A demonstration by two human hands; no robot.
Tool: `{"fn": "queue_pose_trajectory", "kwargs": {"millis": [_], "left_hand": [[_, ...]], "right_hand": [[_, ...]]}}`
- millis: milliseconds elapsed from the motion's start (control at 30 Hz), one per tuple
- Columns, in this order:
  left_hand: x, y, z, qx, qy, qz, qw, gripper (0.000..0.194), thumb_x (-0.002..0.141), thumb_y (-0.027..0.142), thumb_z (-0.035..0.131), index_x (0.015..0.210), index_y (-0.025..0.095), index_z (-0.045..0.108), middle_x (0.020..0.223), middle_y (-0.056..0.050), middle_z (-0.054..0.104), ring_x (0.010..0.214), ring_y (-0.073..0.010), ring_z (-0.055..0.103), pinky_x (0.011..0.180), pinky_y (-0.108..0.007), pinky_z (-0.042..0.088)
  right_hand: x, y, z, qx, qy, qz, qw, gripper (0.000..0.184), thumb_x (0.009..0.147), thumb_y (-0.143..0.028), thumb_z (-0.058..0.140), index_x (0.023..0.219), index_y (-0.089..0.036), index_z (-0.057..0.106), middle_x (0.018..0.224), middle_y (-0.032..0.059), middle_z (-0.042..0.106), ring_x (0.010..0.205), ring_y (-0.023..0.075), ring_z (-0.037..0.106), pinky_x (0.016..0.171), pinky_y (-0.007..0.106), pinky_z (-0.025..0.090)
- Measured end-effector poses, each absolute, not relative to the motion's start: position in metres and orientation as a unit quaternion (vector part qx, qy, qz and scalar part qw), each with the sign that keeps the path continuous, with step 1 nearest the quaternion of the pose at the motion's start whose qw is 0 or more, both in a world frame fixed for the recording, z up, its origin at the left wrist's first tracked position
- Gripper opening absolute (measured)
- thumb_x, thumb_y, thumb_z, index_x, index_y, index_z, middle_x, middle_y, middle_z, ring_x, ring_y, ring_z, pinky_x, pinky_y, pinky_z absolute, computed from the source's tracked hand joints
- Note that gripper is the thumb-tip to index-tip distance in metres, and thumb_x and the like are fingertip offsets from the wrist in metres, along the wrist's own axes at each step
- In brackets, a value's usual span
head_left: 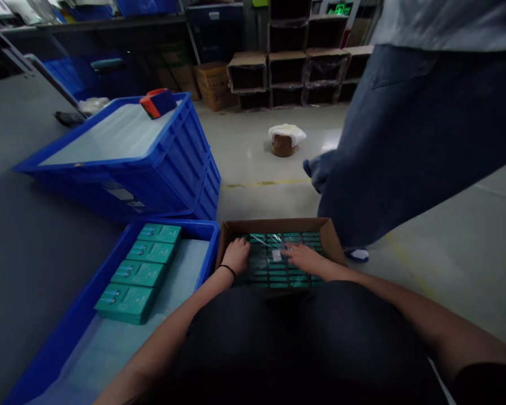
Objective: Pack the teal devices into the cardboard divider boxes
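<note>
Beyond a gray table (28, 146), a shiny floor (256, 152) runs back to stacked cartons (303, 73), all far ahead of the cardboard box (278, 226) that sits directly before the person. Ahead and left of that box is a blue crate (126, 152), with an orange-and-blue object (157, 103) on its lid or liner. Just left of the box, touching it, is a second blue crate (79, 320), holding four teal boxes (137, 274) in a row. To the box's right stands a co-worker's leg (404, 152); ahead of it, on the floor, lies a brown bundle topped with white cloth (284, 139). Inside the box, teal packs (273, 275) fill the layer in tight rows, partly under clear film (265, 244). The left hand (236, 256), with a black band (227, 271) on its wrist, rests on the packs, fingers together and flat, gripping nothing. The right hand (303, 257) lies over the film, fingers extended and narrowly spread; whether they pinch it, I cannot tell.
</note>
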State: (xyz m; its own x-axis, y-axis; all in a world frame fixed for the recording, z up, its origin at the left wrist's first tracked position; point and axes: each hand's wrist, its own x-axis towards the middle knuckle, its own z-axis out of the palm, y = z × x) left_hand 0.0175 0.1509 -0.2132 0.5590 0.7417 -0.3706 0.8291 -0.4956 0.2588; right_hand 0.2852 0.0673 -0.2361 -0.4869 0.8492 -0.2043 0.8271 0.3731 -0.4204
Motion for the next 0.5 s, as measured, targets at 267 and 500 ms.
{"fn": "queue_pose_trajectory", "kwargs": {"millis": [267, 500], "left_hand": [[0.015, 0.15, -0.207, 0.871, 0.406, -0.196, 0.196, 0.041, 0.072, 0.007, 0.053, 0.108, 0.016, 0.07, 0.11, -0.02, 0.068, 0.105, -0.0314, 0.065, 0.092, -0.042, 0.05], [0.017, 0.162, -0.196, 0.885, 0.361, -0.245, 0.16, 0.032, 0.078, 0.016, 0.045, 0.087, 0.02, 0.076, 0.095, -0.011, 0.075, 0.096, -0.0251, 0.069, 0.089, -0.033, 0.052]], "right_hand": [[0.309, 0.054, -0.214, -0.57, -0.739, 0.339, 0.118, 0.01, 0.065, -0.012, 0.067, 0.061, -0.02, 0.07, 0.07, 0.0001, 0.073, 0.064, 0.0186, 0.065, 0.065, 0.026, 0.05], [0.356, -0.076, -0.211, -0.814, -0.42, 0.17, 0.362, 0.054, 0.098, -0.046, 0.016, 0.107, -0.016, 0.061, 0.099, 0.0123, 0.067, 0.087, 0.0224, 0.063, 0.074, 0.031, 0.051]]}}
